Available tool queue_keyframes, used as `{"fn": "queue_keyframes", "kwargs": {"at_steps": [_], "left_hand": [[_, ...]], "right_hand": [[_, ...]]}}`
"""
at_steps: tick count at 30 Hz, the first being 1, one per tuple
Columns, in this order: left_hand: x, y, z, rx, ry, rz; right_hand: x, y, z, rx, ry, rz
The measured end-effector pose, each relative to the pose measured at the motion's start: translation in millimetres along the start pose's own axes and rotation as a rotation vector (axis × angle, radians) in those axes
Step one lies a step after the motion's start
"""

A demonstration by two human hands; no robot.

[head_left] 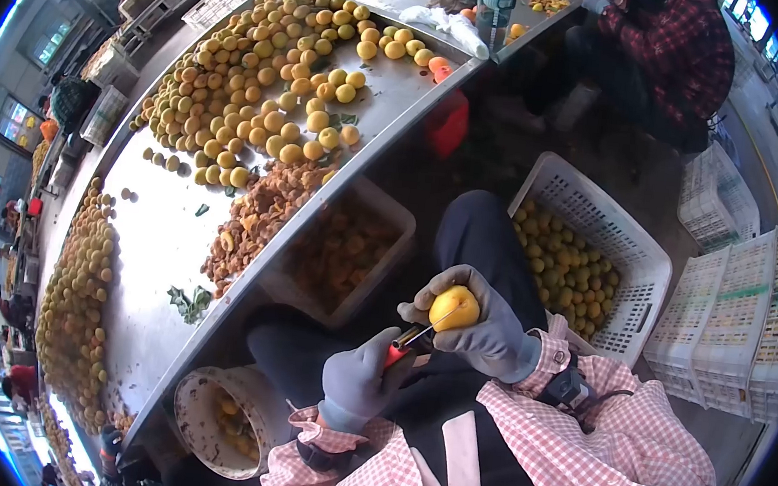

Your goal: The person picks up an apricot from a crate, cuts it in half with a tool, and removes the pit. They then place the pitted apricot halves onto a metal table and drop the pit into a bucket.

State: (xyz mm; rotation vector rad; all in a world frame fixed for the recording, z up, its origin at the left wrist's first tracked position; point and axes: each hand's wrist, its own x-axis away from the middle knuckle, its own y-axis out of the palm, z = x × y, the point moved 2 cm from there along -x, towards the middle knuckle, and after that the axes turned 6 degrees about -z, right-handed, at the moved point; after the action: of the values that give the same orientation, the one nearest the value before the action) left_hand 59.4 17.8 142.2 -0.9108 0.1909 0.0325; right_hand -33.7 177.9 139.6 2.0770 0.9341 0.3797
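My left hand (pixel 362 381), in a grey glove, is closed around a red-handled knife (pixel 396 351) at the centre of the head view. The knife's thin metal end reaches up to a round yellow peach (pixel 455 308). My gloved right hand (pixel 488 332) holds this peach, with its fingers curled behind and around it. Both hands are over my lap, in front of the metal table's edge. A white perforated crate (pixel 628 238) beside my right hand holds many greenish-yellow fruits (pixel 566 269). Below the left hand stands a stained white bucket (pixel 194 419) with yellow pieces inside.
The metal table (pixel 155 286) slopes across the left, carrying heaped yellow fruits (pixel 235 88) and a brown-orange pile of pieces (pixel 266 208). A tub (pixel 371 283) sits under its edge. Stacked white crates (pixel 729 313) stand at right. Another person (pixel 655 58) sits at upper right, near a bottle (pixel 495 10).
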Motion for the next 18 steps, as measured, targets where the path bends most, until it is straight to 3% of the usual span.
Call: {"fn": "queue_keyframes", "kwargs": {"at_steps": [3,10,16,18], "left_hand": [[5.5,13.1,-4.9,-0.084,-0.009,-0.001],[10.7,29.4,-14.1,-0.032,-0.052,-0.038],[9.5,42.4,-30.1,-0.027,-0.127,-0.036],[7.0,42.4,-31.8,0.05,-0.162,-0.034]], "right_hand": [[4.7,4.2,5.7,-0.124,0.061,0.143],[3.0,5.8,17.2,0.062,0.004,0.084],[-9.7,-7.8,12.3,0.088,0.09,0.108],[-12.1,-19.5,6.9,0.605,0.209,0.213]]}}
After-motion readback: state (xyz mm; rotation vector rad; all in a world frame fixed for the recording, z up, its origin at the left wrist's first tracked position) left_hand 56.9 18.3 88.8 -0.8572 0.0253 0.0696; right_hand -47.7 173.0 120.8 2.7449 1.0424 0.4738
